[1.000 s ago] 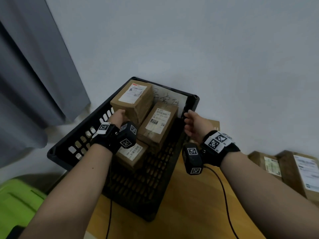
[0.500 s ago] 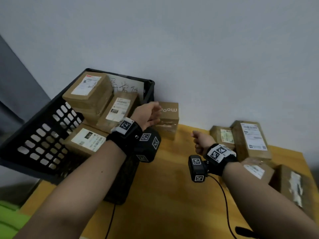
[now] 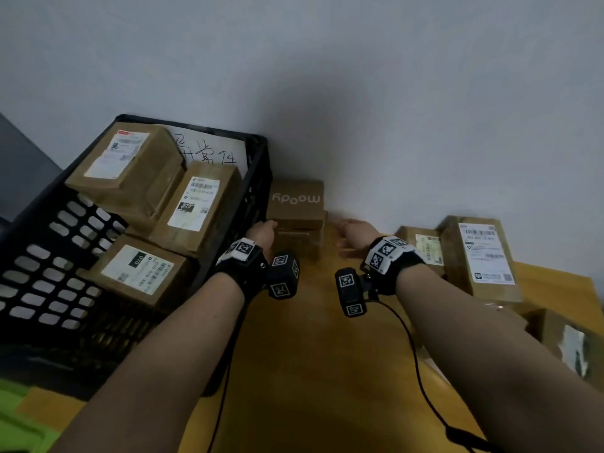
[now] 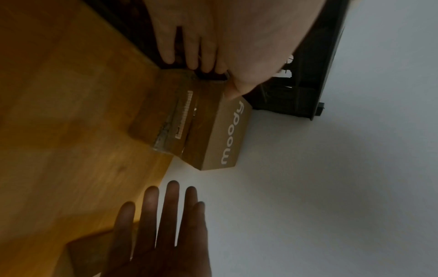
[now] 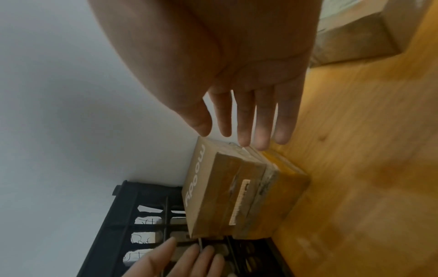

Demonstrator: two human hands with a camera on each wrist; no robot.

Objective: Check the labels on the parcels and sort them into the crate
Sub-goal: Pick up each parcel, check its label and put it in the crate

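Change: both hands leave the crate (image 3: 258,165) and move to the moody box (image 3: 295,204) at the bench's back edge.
Left hand (image 3: 263,233): fingers straight, touching the box's side.
Right hand (image 3: 354,233): spread, just beside it.
Meaning: next parcel gets picked.

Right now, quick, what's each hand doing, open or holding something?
Left hand: open, fingers straight at the left end of the moody box, not gripping.
Right hand: open, fingers straight, holding nothing.

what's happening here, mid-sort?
A person is sorting parcels into the black crate, which holds three labelled boxes. Both hands reach for the "moody" box, which sits on another box on the wooden table by the wall. The left hand touches its near left corner; the right hand, fingers straight, is just short of it. More parcels wait at right.
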